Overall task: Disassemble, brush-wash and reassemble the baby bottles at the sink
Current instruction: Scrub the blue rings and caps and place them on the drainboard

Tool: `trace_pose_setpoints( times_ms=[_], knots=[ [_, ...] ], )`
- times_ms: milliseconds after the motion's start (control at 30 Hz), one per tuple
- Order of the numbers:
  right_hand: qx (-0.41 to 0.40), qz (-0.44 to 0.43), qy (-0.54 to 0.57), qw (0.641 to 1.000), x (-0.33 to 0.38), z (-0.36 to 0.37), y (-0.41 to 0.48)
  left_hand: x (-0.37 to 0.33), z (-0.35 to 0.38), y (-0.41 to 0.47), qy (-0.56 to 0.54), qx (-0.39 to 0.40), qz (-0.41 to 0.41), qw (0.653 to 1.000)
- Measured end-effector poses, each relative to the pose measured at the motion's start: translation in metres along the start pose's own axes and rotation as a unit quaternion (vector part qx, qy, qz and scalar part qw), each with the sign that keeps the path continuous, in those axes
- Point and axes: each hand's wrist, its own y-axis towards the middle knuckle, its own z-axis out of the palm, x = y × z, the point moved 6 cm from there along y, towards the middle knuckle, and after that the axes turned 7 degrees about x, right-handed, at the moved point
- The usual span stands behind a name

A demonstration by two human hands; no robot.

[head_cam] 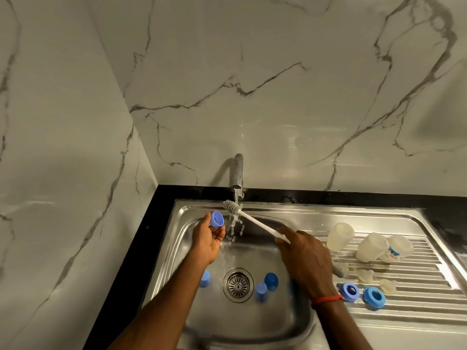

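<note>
Down at 6 o'clock in the sink [316, 213], loose caps [261, 290] by the drain. At 9 o'clock, left hand [209, 238] pinching a blue cap [216, 219]: light, stiff, wet, probably slippery, best held by its rim. At 3 o'clock, right hand [303, 251] clenched round the brush [232, 207], bristles under the running tap [237, 173] at 12.

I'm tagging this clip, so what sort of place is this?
Probably a home kitchen's washing-up corner: a stainless steel sink with a ribbed drainboard, a tap running water, and marble-look wall tiles behind.
</note>
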Motion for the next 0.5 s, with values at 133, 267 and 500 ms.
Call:
trace_pose_setpoints(
  times_ms=[133,267,500],
  knots=[
    [-0.011,-0.037,-0.003,0.999,-0.007,-0.008,-0.012,-0.001,0.000,-0.008,0.013,0.005,0.006,1.000],
    [-0.055,-0.092,-0.101,0.989,-0.001,-0.015,-0.021,0.007,0.007,-0.018,0.039,0.038,0.000,0.999],
    [-0.064,-0.074,-0.138,0.986,-0.006,-0.016,-0.025,0.018,0.012,-0.030,0.009,0.067,0.009,0.998]
  ],
)
